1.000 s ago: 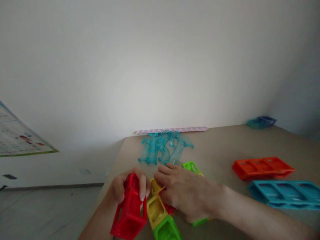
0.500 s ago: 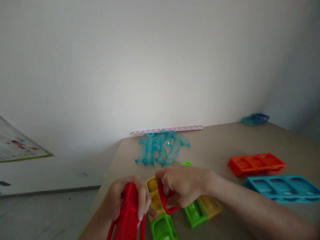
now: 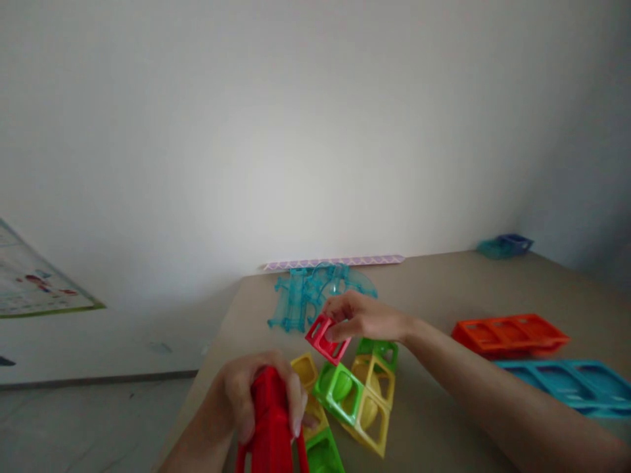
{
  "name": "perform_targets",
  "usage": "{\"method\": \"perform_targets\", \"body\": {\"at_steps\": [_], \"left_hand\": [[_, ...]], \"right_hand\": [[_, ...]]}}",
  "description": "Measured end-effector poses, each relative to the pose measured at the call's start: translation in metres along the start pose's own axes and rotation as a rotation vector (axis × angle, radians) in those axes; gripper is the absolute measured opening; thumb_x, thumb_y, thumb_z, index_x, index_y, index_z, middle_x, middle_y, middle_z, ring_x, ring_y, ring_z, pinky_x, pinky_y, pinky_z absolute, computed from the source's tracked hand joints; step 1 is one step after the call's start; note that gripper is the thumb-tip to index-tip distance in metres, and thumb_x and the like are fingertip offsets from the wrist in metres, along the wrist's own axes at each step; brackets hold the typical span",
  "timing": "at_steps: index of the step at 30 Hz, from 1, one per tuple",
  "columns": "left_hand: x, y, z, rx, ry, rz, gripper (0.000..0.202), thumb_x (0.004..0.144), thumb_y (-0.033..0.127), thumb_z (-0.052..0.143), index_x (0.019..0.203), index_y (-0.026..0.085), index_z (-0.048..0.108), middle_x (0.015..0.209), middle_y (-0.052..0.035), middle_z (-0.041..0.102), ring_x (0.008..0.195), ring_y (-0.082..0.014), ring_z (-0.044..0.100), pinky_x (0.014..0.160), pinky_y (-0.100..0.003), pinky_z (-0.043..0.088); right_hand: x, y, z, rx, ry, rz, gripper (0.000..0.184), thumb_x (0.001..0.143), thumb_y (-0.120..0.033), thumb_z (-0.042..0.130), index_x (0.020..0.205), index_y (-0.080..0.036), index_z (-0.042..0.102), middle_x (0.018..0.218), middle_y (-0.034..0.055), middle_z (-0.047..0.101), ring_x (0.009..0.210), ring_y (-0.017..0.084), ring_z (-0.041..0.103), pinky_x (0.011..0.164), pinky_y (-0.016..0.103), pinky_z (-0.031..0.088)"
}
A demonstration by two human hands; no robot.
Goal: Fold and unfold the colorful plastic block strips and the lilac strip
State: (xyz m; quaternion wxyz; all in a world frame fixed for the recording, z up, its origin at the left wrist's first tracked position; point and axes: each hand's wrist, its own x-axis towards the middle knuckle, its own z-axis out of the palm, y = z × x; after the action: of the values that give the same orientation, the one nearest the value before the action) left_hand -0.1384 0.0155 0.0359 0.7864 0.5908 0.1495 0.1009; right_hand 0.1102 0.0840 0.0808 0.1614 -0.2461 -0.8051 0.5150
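My left hand (image 3: 256,394) is wrapped round the top of a tall red plastic frame block (image 3: 270,430) at the table's near left corner. My right hand (image 3: 362,316) is raised a little above the table and pinches a small red square tile (image 3: 326,338) by one edge. Hanging below that tile is a chain of green and yellow square tiles (image 3: 362,397), partly lifted and folded. A yellow tile (image 3: 304,371) and a green tile (image 3: 323,453) lie beside the red block.
Clear turquoise track pieces (image 3: 308,295) lie near the table's far edge, with a purple patterned strip (image 3: 335,262) behind them. An orange tray-like piece (image 3: 510,333) and a turquoise one (image 3: 572,386) lie to the right. Small blue pieces (image 3: 505,245) sit in the far corner.
My right hand has risen off the table with the red tile, pulling the green and yellow tiles up with it. My left hand stays on the red block.
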Motion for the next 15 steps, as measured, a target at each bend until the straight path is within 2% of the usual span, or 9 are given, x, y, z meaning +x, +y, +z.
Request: {"method": "perform_targets", "body": {"at_steps": [3,6,8,12,15], "left_hand": [[0.001,-0.002,0.004,-0.086,0.059,0.164,0.061,0.04,0.057,0.088,0.085,0.016,0.079,0.071,-0.0072,0.068,0.059,-0.0195,0.063,0.079,-0.039,0.053],[0.004,-0.007,0.013,-0.2,0.166,0.391,0.053,0.046,0.058,0.085,0.081,0.019,0.079,0.066,-0.0055,0.067,0.056,-0.0184,0.064,0.075,-0.038,0.055],[0.008,-0.01,0.017,-0.227,0.205,0.461,0.05,0.05,0.058,0.084,0.08,0.019,0.078,0.065,-0.0052,0.067,0.055,-0.0171,0.063,0.076,-0.038,0.054],[0.018,-0.011,0.021,-0.206,0.198,0.375,0.055,0.045,0.06,0.085,0.079,0.018,0.078,0.071,-0.008,0.069,0.06,-0.0188,0.063,0.082,-0.041,0.053],[0.024,-0.009,0.023,-0.12,0.167,0.233,0.061,0.044,0.059,0.087,0.086,0.015,0.079,0.073,-0.0076,0.068,0.064,-0.0179,0.061,0.091,-0.042,0.048]], "right_hand": [[-0.001,-0.005,0.004,-0.08,-0.001,-0.035,0.014,0.074,-0.029,0.07,0.074,-0.016,0.075,0.083,0.001,0.066,0.081,0.016,0.058,0.073,0.023,0.043],[-0.001,-0.007,0.012,-0.209,-0.019,-0.085,0.015,0.069,-0.029,0.076,0.074,-0.016,0.076,0.085,0.0013,0.065,0.077,0.015,0.058,0.07,0.022,0.043],[-0.001,-0.007,0.019,-0.262,-0.026,-0.073,0.012,0.066,-0.026,0.077,0.069,-0.015,0.075,0.079,0.0007,0.064,0.074,0.014,0.057,0.066,0.022,0.042],[0.002,-0.005,0.033,-0.242,0.048,0.038,0.011,0.068,-0.026,0.071,0.064,-0.016,0.073,0.06,-0.0024,0.058,0.065,0.013,0.053,0.057,0.02,0.038],[0.007,0.0,0.042,-0.227,0.155,0.151,0.02,0.069,-0.031,0.068,0.057,-0.015,0.068,0.049,-0.0057,0.043,0.052,0.009,0.041,0.049,0.021,0.031]]}}
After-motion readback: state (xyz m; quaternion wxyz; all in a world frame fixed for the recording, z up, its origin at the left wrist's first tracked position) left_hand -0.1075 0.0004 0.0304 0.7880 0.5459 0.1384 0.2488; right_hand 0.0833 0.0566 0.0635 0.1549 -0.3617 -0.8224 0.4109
